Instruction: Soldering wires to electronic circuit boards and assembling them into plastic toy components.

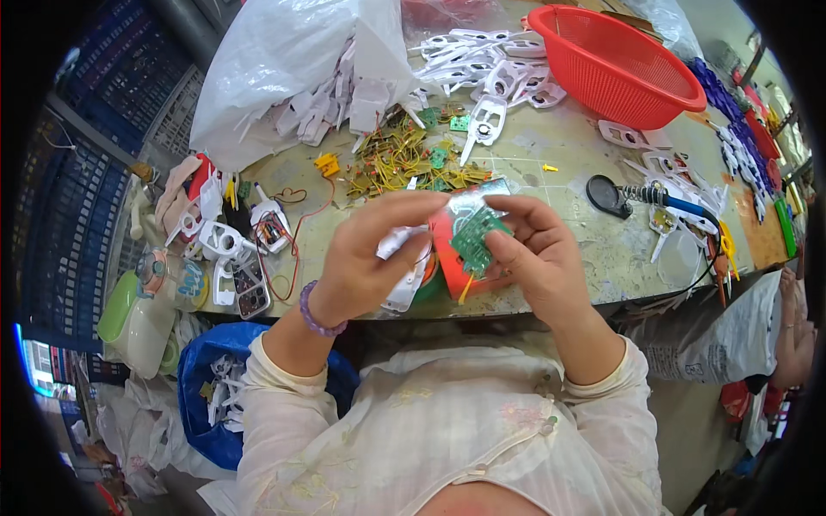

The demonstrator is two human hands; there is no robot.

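Note:
A green circuit board [478,242] is gripped between the thumb and fingers of my right hand [546,254], tilted above the table. A shiny clear-silver piece [469,203] shows at its upper edge. My left hand [370,245] is curved beside it, its forefinger at that upper edge and its thumb spread away from the board. Below the left hand is a white plastic casing [403,288], partly covered; whether the hand touches it I cannot tell. A red-orange flat thing [456,279] lies under the board, and a short yellow piece [465,291] hangs at the board's lower end.
Yellow-wired parts [404,159] are heaped ahead. Beyond lie white casings [486,69], a white plastic bag [258,69] and a red basket [619,73]. A blue-handled soldering iron [680,204] rests at right. A meter [252,288] lies left, above a blue bag [202,413].

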